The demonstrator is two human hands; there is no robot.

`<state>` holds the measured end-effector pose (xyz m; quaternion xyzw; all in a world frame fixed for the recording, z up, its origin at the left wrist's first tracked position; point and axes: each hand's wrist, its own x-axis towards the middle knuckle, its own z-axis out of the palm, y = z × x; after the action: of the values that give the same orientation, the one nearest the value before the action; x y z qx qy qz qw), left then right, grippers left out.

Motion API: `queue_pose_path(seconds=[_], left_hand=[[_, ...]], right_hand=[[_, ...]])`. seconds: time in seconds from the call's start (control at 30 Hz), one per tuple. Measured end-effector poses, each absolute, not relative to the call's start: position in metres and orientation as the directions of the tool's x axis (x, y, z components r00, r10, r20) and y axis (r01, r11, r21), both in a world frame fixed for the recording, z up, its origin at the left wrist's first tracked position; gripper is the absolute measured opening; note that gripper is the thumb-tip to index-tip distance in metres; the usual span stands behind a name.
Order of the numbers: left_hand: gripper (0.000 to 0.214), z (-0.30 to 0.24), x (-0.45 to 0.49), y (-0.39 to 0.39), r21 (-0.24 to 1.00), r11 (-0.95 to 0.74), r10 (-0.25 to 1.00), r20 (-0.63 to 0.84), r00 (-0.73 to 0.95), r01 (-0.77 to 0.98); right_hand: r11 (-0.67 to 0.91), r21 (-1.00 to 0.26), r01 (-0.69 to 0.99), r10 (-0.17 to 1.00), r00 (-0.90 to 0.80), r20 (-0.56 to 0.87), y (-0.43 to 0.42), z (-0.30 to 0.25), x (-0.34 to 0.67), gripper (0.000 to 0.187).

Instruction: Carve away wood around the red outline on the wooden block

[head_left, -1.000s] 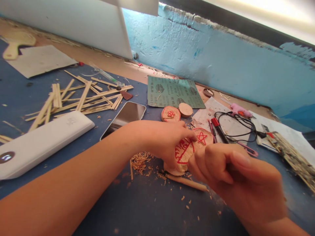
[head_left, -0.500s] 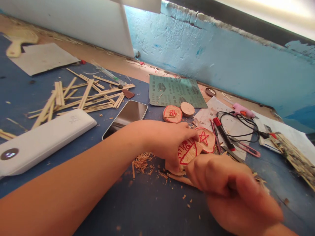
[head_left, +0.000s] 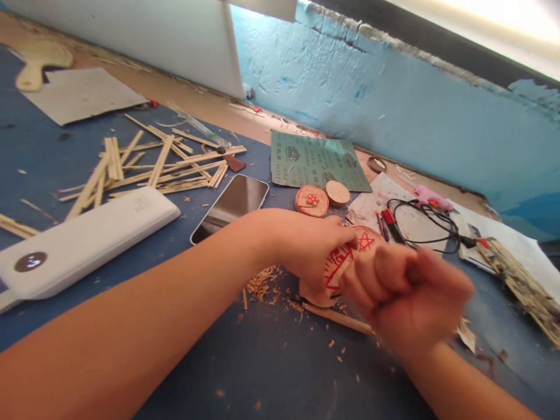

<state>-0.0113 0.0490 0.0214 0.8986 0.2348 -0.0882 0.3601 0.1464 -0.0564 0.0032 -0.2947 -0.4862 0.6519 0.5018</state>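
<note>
My left hand grips a round wood slice with red line drawings, fingers curled over its left edge. My right hand is closed in a fist at the slice's right side, slightly blurred. Whatever the fist holds is hidden. Partly covered behind both hands lies another wood slice bearing a red star. A slice with a red flower and a plain wood slice lie farther back. Wood shavings are scattered beside my left wrist, and a thin wooden stick lies below the held slice.
To the left are a white power bank, a phone and a heap of wooden sticks. Green-backed sandpaper lies behind. At right are a red-capped marker, a black cable, a pink glue gun and bark.
My right fist has moved up and turned against the held slice, now covering more of the star slice and the marker. My left hand keeps its grip. The view has shifted slightly.
</note>
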Motion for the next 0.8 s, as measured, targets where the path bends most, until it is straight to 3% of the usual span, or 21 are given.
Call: queue_pose_path(seconds=[0.07, 0.1, 0.13, 0.23, 0.4, 0.53, 0.7, 0.8], left_hand=[[0.099, 0.021, -0.011, 0.048, 0.579, -0.649, 0.368, -0.329, 0.87, 0.493], [0.097, 0.022, -0.011, 0.048, 0.57, -0.658, 0.37, -0.324, 0.87, 0.492], [0.095, 0.022, -0.011, 0.047, 0.568, -0.664, 0.37, -0.315, 0.874, 0.486], [0.088, 0.023, -0.01, 0.044, 0.586, -0.657, 0.371, -0.296, 0.88, 0.474], [0.073, 0.025, -0.014, 0.042, 0.587, -0.686, 0.392, -0.199, 0.898, 0.43], [0.055, 0.029, -0.021, 0.05, 0.713, -0.57, 0.447, -0.148, 0.882, 0.409], [0.023, 0.029, -0.012, 0.054, 0.955, -0.295, 0.5, 0.151, 0.853, 0.004], [0.041, 0.026, 0.002, 0.045, 0.975, -0.211, 0.524, 0.168, 0.835, -0.064]], right_hand=[[0.201, -0.949, -0.241, 0.92, -0.288, 0.268, -0.061, 0.002, 0.143, 0.062], [0.241, -0.942, -0.233, 0.895, -0.322, 0.309, -0.062, 0.001, 0.142, 0.061], [0.236, -0.924, -0.302, 0.909, -0.267, 0.32, -0.061, 0.001, 0.142, 0.059], [-0.036, -0.901, -0.432, 0.923, -0.36, 0.136, -0.051, 0.002, 0.146, 0.053], [-0.049, -0.897, -0.439, 0.947, -0.305, 0.098, -0.043, 0.008, 0.149, 0.052], [-0.072, -0.898, -0.435, 0.939, -0.334, 0.087, -0.045, 0.008, 0.149, 0.054], [-0.096, -0.883, -0.459, 0.928, -0.361, 0.087, -0.039, 0.005, 0.15, 0.054], [-0.066, -0.907, -0.417, 0.92, -0.377, 0.106, -0.038, 0.002, 0.153, 0.051]])
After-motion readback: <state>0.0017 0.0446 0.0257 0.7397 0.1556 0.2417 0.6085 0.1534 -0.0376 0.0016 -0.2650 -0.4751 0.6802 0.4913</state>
